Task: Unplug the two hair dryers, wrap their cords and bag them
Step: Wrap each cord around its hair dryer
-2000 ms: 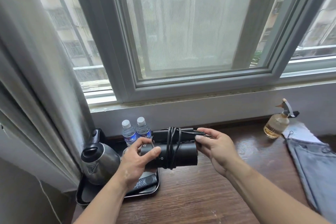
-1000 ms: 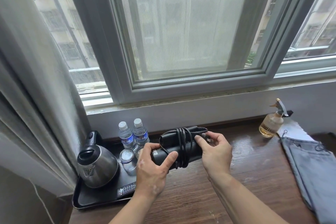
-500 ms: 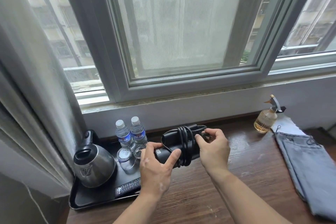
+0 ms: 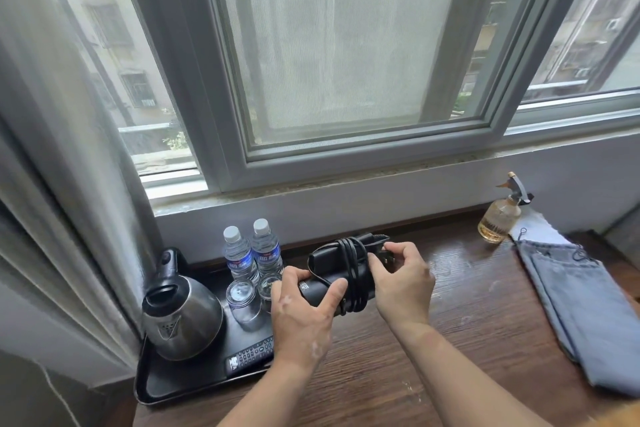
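Both hands (image 4: 304,308) grip a smooth black cylindrical hair dryer (image 4: 332,282), cord-wrapped.

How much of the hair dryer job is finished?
One hair dryer is unplugged, its cord looped round it. Right now the left hand holds the dryer while the right hand pinches the cord's plug end. Left: putting it in the grey bag, which lies flat on the desk. A second dryer isn't in view.

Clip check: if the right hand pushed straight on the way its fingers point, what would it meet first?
The right hand, pinching the plug, points leftward at the hair dryer; its wrapped cord comes first, practically touching it now. Depth is hard to judge.
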`<move>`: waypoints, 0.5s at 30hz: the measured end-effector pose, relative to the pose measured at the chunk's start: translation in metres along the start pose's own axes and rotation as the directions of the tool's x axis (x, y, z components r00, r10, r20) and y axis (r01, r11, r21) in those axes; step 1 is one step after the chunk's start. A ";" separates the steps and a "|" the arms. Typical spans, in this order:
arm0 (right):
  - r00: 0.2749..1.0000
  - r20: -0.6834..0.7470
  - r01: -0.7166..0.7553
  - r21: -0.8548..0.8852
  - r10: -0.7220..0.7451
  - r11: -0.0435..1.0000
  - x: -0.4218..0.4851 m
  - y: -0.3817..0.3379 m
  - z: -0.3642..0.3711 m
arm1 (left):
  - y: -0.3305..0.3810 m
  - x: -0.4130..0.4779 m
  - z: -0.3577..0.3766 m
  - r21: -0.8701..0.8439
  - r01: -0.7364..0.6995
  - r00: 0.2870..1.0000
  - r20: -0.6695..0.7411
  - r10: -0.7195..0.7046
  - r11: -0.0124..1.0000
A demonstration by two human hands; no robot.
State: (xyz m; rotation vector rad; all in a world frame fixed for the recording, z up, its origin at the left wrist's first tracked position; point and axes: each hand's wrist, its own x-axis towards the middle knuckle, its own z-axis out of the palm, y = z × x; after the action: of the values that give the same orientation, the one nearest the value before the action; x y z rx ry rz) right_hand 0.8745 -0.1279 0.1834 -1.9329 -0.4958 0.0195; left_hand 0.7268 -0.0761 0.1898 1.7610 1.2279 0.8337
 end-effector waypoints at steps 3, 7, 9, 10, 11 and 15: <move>1.000 0.016 0.017 -0.019 -0.017 1.000 -0.004 0.001 0.000 | -0.007 0.004 -0.001 -0.007 -0.020 0.999 0.035 0.021 1.000; 0.990 0.119 -0.084 0.082 0.074 0.993 -0.009 0.011 -0.016 | -0.030 0.016 0.001 -0.059 0.039 0.989 0.145 -0.030 0.997; 0.980 0.181 -0.107 0.141 0.081 0.984 -0.010 0.023 -0.026 | -0.035 0.019 -0.001 -0.085 0.073 0.981 0.187 -0.056 0.994; 0.974 0.214 -0.111 0.173 0.073 0.979 -0.010 0.029 -0.031 | -0.036 0.018 -0.003 -0.109 0.092 0.976 0.205 -0.069 0.990; 0.967 0.250 -0.110 0.197 0.059 0.974 -0.010 0.036 -0.036 | -0.037 0.017 -0.003 -0.142 0.109 0.973 0.218 -0.076 0.984; 0.900 0.433 -0.138 0.184 0.046 0.973 -0.001 0.059 -0.046 | -0.057 0.009 0.011 -0.115 0.199 0.953 0.256 -0.164 0.973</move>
State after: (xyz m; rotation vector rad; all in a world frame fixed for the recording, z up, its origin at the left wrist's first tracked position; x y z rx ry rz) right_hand 0.9043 -0.1880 0.1498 -1.7393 -0.6612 0.5487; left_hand 0.7151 -0.0591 0.1345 1.5589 1.1195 0.5618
